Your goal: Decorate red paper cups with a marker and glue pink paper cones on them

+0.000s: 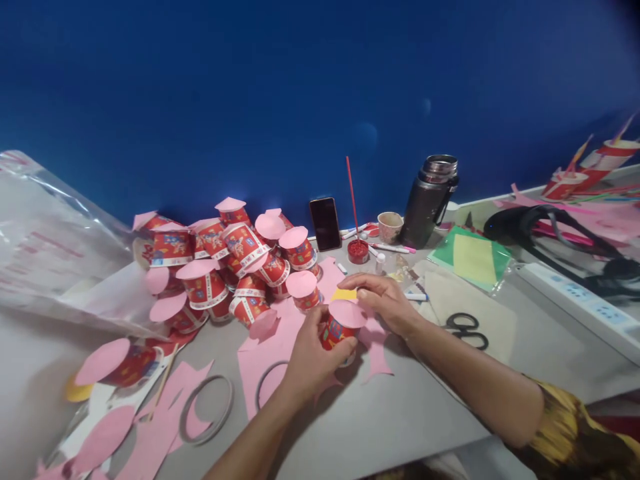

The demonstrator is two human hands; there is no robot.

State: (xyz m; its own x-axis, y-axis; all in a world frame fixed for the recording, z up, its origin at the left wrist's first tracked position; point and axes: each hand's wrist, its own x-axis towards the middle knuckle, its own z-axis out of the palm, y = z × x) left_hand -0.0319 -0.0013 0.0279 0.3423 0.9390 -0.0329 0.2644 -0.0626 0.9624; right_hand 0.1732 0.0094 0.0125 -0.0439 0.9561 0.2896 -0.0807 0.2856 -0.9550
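My left hand (pixel 317 353) is wrapped around a red printed paper cup (pixel 335 333), which stands upside down over the table. A pink paper disc (pixel 347 313) lies on top of that cup. Just behind it, the fingers of my right hand (pixel 387 300) reach over a small yellow piece of paper (pixel 344 294), slightly apart, with the thumb close to the disc's far edge. Whether they touch the disc I cannot tell. Beneath both hands are cut pink paper sheets (pixel 280 327).
Many similar disc-topped cups (pixel 203 287) are piled at the back left. Two tape rings (pixel 206 409) lie in front. Behind stand a phone (pixel 325 223), a red pot with a stick (pixel 358 251) and a black flask (pixel 427 200). Scissors (pixel 467 330) and a power strip (pixel 580 307) are right.
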